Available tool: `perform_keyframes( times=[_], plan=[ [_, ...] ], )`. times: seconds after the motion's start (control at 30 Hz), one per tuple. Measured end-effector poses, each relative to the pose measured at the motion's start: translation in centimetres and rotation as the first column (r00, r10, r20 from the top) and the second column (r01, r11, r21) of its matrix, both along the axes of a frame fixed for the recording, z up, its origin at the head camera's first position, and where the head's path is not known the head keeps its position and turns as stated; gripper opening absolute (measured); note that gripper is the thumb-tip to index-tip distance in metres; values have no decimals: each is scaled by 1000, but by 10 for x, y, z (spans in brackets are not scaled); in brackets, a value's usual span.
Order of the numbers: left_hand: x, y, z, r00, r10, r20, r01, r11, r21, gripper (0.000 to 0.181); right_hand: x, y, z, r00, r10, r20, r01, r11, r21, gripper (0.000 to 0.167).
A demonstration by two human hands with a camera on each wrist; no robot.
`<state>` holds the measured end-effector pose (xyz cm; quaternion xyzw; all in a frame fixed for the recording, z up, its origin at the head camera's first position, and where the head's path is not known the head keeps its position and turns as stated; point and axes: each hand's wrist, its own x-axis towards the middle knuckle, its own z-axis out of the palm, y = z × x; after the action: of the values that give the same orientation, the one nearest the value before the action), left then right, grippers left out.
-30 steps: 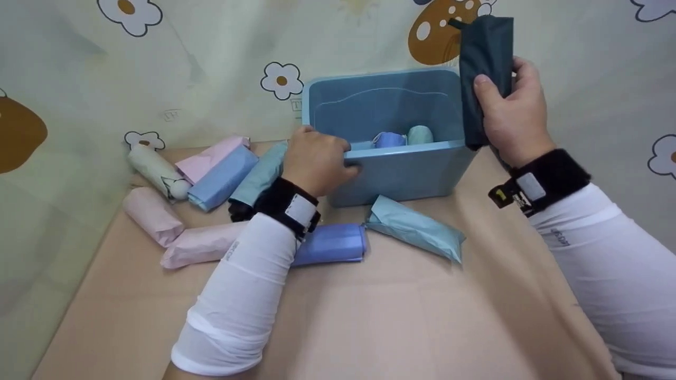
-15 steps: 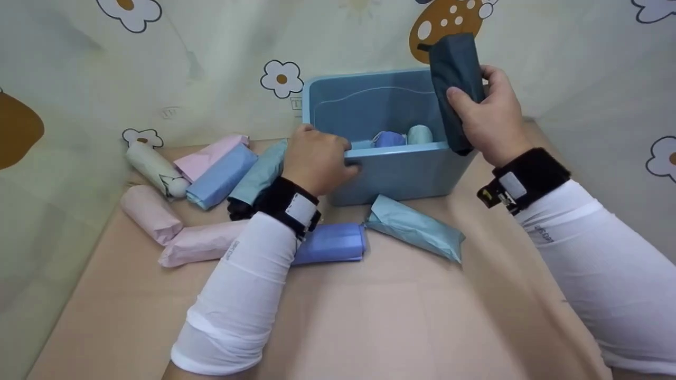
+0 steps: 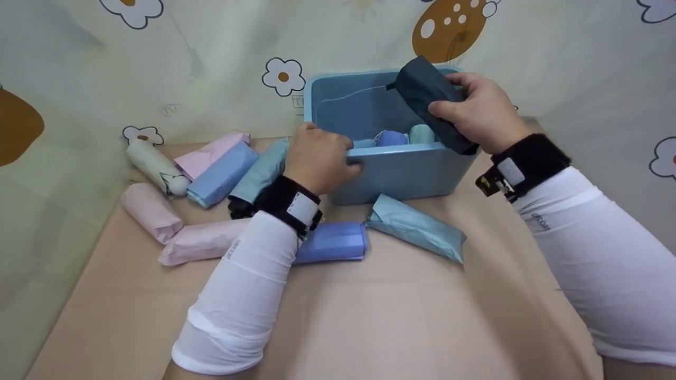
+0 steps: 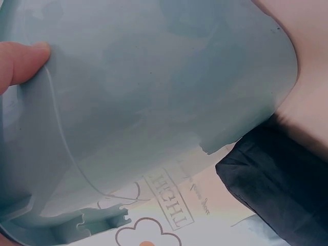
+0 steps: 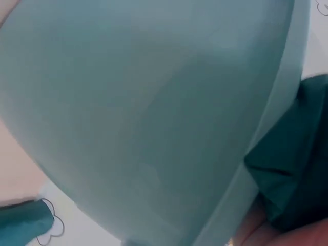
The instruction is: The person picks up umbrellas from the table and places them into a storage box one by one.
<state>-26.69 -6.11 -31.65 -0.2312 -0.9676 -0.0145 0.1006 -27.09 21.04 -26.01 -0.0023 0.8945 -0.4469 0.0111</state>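
A blue plastic bin (image 3: 401, 177) stands upright against the back wall. My left hand (image 3: 319, 161) grips its near rim toward the left corner; the left wrist view shows the thumb (image 4: 28, 61) on the bin's outer wall. In my right hand (image 3: 480, 113) is a dark teal folded umbrella (image 3: 425, 95), held tilted over the bin's right side, its upper end leaning left above the opening. The umbrella's lower end (image 5: 289, 169) lies by the bin's rim in the right wrist view. Inside the bin, a blue roll (image 3: 392, 138) and a pale green roll (image 3: 421, 134) show their tops.
A teal wrapped bundle (image 3: 416, 228) and a blue one (image 3: 335, 243) lie in front of the bin. At left are pink bundles (image 3: 150, 211), a light blue one (image 3: 222, 174), a green one (image 3: 264, 169) and a pale green umbrella (image 3: 156, 166). A patterned cloth wall rises behind.
My right hand has moved left and slightly down, tipping the umbrella from near upright to a leftward slant over the bin. My left hand has stayed on the rim.
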Motion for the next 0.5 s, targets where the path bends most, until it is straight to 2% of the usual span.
perform_keyframes(
  times=[0.17, 0.3, 0.5],
  plan=[
    [0, 0, 0, 1000, -3, 13, 3, 1000, 19, 42, -5, -2, 8, 994, 57, 91, -67, 992, 106, 66],
    [0, 0, 0, 1000, -4, 5, 3, 1000, 21, 41, -6, -5, 9, 989, 70, 131, -88, 987, 134, 68],
    [1, -2, 1, 1000, -5, -19, 5, 1000, 12, 40, -11, -7, 9, 986, 101, 135, -121, 981, 150, 68]
  ],
)
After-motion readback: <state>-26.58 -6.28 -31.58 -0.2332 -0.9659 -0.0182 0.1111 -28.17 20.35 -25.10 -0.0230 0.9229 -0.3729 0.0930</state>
